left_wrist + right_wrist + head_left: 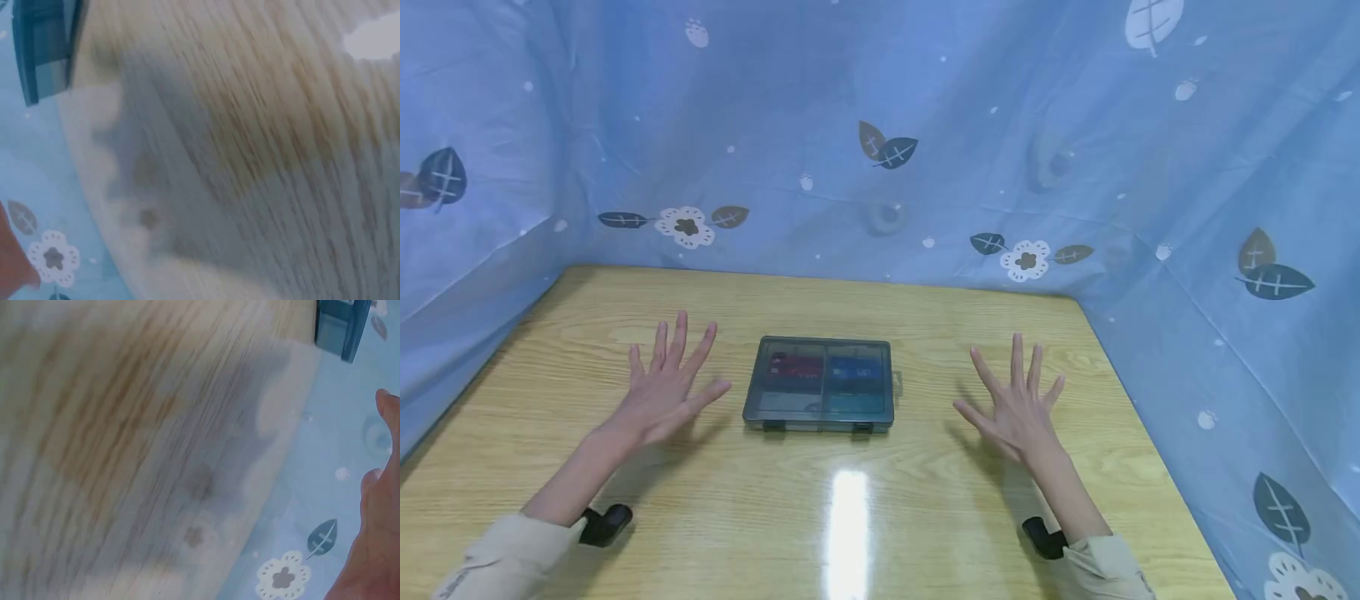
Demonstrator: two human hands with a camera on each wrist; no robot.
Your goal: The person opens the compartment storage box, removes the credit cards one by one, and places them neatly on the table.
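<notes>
The left hand (662,396) is held palm down with its fingers spread wide and pointing away from the person, the thumb stretched out sideways toward the box (820,383). The right hand (1018,417) mirrors it, fingers fanned just as wide, its thumb angled inward. Neither hand holds anything. Both forearms reach in from the near side, their pale sleeves (508,554) ending behind the wrists, and a small black device (606,525) sits at each wrist. Shadows of the hands fall on the wooden table (895,517).

The box lies shut between the two hands, nearer the left thumb than the right one and touched by neither. Two dark latches (862,428) face the person.

Only the head view shows both hands whole and, through the clear lid, a red item (796,367) to the left of a blue item (856,371). The left wrist view catches an end of the box and a sliver of hand at the lower edge, too little to tell its fingers. The right wrist view has part of the hand along its side, with the box beyond the fingertips and the patterned blue cloth (344,506) behind.
</notes>
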